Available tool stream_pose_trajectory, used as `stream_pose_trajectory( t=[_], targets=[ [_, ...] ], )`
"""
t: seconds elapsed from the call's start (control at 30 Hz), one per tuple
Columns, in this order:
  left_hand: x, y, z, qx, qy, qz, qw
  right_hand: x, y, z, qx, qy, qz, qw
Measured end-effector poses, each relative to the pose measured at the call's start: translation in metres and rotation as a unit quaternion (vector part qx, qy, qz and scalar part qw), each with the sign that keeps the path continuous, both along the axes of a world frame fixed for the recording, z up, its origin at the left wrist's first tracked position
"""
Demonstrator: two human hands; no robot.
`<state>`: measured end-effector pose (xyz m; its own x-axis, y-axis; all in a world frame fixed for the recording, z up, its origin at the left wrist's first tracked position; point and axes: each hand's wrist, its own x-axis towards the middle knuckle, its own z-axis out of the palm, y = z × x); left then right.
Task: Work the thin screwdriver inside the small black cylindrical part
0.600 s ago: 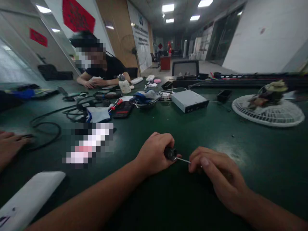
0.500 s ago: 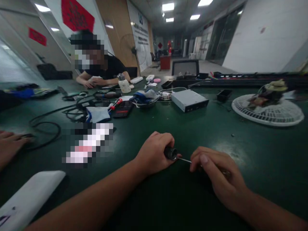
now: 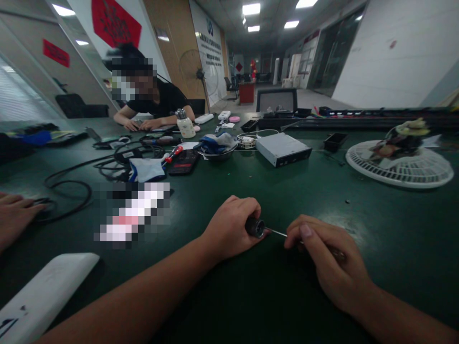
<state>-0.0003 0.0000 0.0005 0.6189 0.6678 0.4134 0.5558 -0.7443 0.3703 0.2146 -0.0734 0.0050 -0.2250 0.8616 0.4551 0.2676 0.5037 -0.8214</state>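
Note:
My left hand is wrapped round a dark, hollow cylindrical part, whose open round end faces right. Most of that part is hidden in the palm. In my right hand is a screwdriver, its thin metal shaft pointing left and its handle largely covered by the fingers. The tip of the shaft is at the rim of the cylinder's open end; whether it touches cannot be made out. Both hands are low over the dark green table.
Ahead stand a grey optical drive, a bowl with blue and white cloth and a white fan grille. Black cables and a co-worker's hand are at left, near a white casing. Another person sits opposite.
The screwdriver and my right hand have shifted very slightly, with the shaft tip still near the cylinder's end. My left hand keeps its grip. The person opposite has lowered their hands a little.

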Motion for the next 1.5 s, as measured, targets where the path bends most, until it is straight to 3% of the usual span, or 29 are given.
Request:
stream_pose_trajectory(
  t=[0.17,0.4,0.57,0.77,0.93,1.13,1.3,1.5],
  targets=[
    [-0.0004,0.0006,-0.0012,0.004,-0.007,0.005,1.000,-0.0011,-0.0004,0.0028,-0.019,-0.003,0.054,0.998],
    [0.0004,0.0004,-0.0003,-0.001,-0.003,-0.002,1.000,-0.0028,-0.0003,0.0022,-0.018,-0.006,-0.005,1.000],
    [0.0002,0.0003,-0.0001,0.001,-0.001,-0.006,1.000,-0.0022,-0.0002,0.0049,-0.029,-0.003,0.065,0.997],
    [0.0003,0.0006,0.0001,0.000,0.003,-0.012,1.000,-0.0017,-0.0022,0.0035,-0.003,-0.002,-0.010,1.000],
    [0.0002,0.0009,-0.0008,0.003,0.002,-0.012,1.000,-0.0014,-0.0020,0.0040,-0.022,-0.026,0.075,0.997],
    [0.0001,0.0007,-0.0004,-0.002,0.011,-0.007,1.000,-0.0024,-0.0021,0.0030,0.001,-0.021,0.005,1.000],
    [-0.0004,0.0008,-0.0008,-0.002,0.010,-0.009,1.000,-0.0029,-0.0012,0.0043,0.004,-0.030,0.083,0.996],
    [0.0001,0.0004,0.0003,0.004,0.009,-0.009,1.000,-0.0034,-0.0008,0.0019,0.002,-0.027,0.002,1.000]
  ],
)
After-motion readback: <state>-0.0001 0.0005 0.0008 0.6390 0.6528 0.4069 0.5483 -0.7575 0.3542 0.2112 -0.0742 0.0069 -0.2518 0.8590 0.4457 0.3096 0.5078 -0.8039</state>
